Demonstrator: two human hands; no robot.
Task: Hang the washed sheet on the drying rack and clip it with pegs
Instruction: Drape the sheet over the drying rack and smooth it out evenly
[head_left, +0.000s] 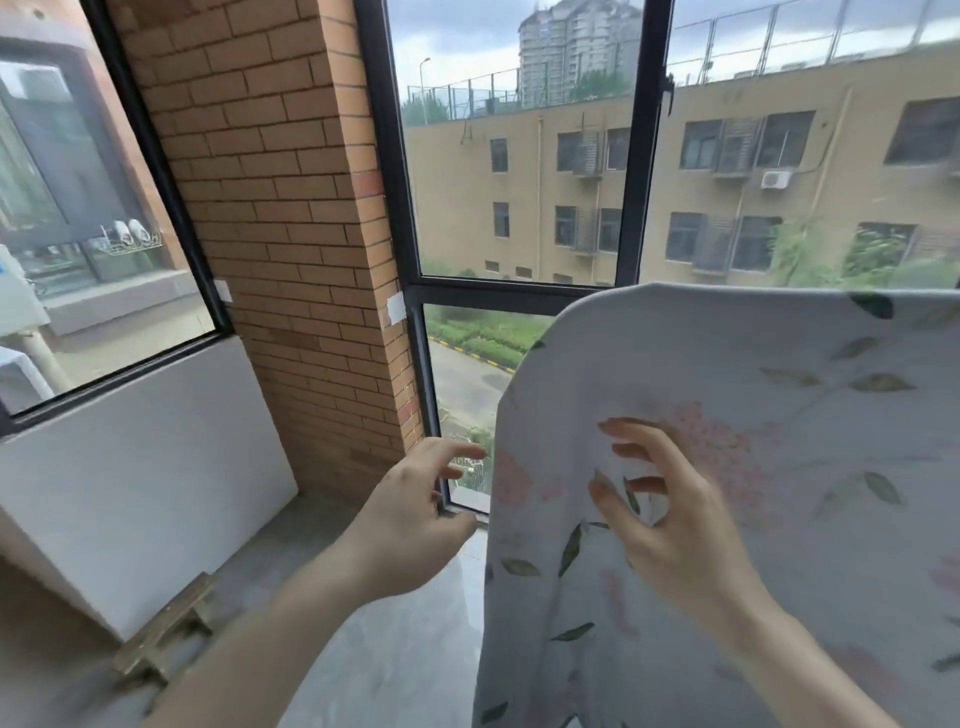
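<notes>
We judge the hanging step nearly done: the sheet (753, 467), pale with leaves and pink flowers, fills the right and lower right of the frame, draped over what must be the drying rack, whose bar we cannot see under the fold along the top edge. Our right hand (670, 525) sits centre-right in front of the cloth, fingers spread and loosely curled, seemingly holding nothing, though motion blur makes it hard to say whether the tips touch the fabric. Our left hand (410, 509), at lower centre, reaches toward the sheet's left edge with fingers spread, gripping nothing.

The next move, as we read it, calls for smoothing that left edge flat and then fetching pegs; none show anywhere in view, so we must look for them elsewhere.

Around us: a brick pillar (291, 218) at upper centre-left, dark-framed windows (410, 291) behind the sheet, a white low wall (156, 457) at left, and a small wooden piece (166, 629) on the grey floor at lower left. Nothing stands between our hands and the cloth.
</notes>
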